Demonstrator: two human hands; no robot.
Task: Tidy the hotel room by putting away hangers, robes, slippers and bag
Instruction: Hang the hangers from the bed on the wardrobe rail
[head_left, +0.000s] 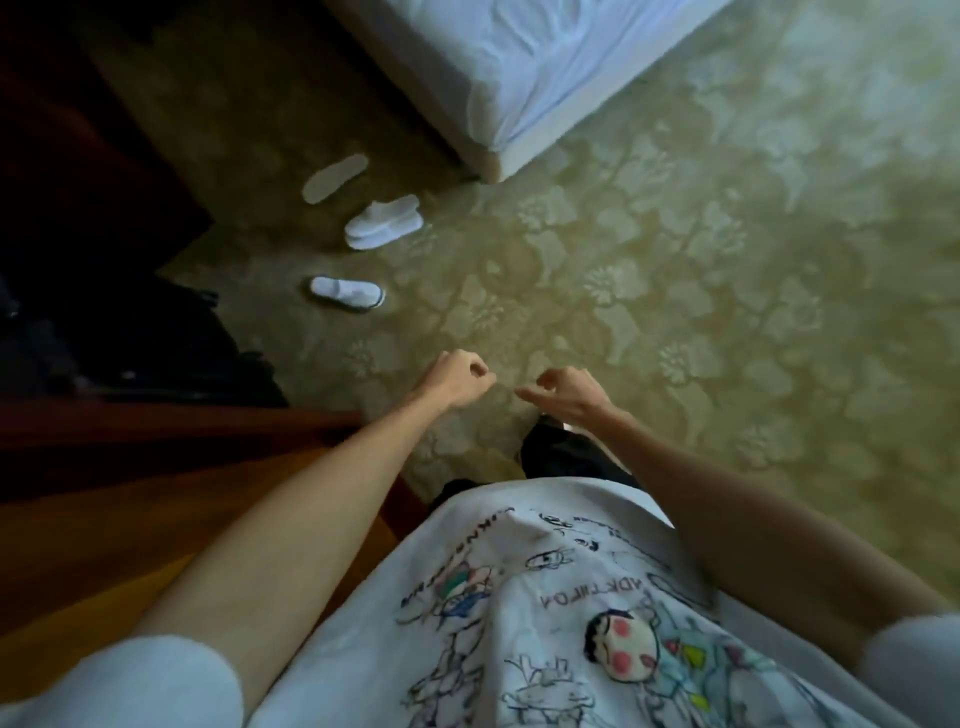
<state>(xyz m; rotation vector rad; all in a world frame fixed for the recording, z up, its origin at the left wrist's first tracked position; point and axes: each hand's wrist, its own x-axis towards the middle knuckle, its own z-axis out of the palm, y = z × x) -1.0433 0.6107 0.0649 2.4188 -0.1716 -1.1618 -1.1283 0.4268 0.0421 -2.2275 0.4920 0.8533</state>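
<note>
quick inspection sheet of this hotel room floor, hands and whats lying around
surface: patterned green-gold carpet, with a wooden floor strip at the near left.
job's things: white slippers on the carpet: a stacked pair, a single slipper nearer the person, and a flat sole-up piece farthest off. No hangers or robes seen.
clutter: dark shape at left, possibly a bag; too dark to tell.
grippers: left hand curled, holding nothing; right hand loosely curled, empty.
cables: nothing seen.
surroundings: bed corner with white sheet at the top.
</note>
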